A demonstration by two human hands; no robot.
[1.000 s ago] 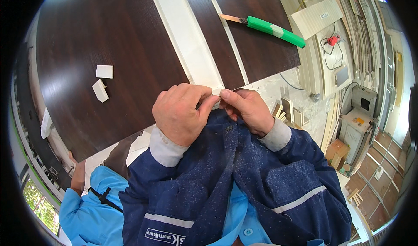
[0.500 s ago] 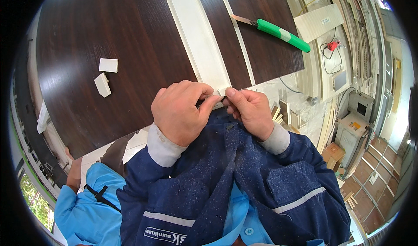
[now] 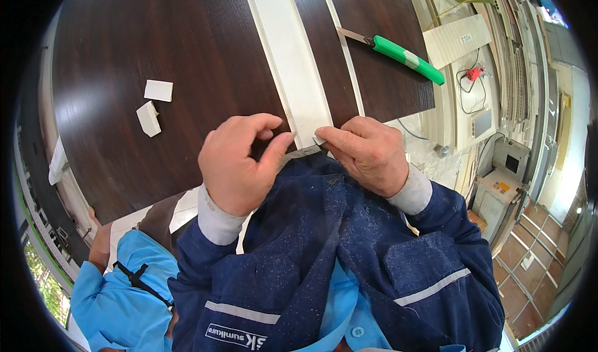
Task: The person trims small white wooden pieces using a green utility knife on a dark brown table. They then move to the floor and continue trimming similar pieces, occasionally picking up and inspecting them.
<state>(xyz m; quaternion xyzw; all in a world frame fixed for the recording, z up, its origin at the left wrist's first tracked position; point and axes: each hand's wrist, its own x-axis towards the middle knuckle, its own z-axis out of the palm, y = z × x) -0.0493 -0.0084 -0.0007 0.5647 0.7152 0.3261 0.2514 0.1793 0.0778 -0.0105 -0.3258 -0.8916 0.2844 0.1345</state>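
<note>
A long white strip [image 3: 299, 72] with raised edges runs across the dark wood-grain board toward me, its near end between my hands. Beside that end on the left, my left hand [image 3: 240, 159] has its thumb and forefinger parted with nothing between them. My right hand [image 3: 370, 156] pinches a small pale piece [image 3: 319, 140] at the strip's right corner; its kind is too small to tell. A knife [image 3: 358, 36] with a green handle lies on the board to the far right, its blade across a thin white strip [image 3: 349, 59].
Two small white offcuts [image 3: 158, 90] lie on the dark board [image 3: 180, 41] at left. Another person in a light blue shirt [image 3: 128, 290] is at lower left. On the right are stacked long panels [image 3: 517, 47], a red plug [image 3: 474, 73] with a cord, and a grey machine [image 3: 498, 190].
My left hand has drawn away to the left and parted its fingers from the small piece. My right hand has shifted slightly right, still pinching.
</note>
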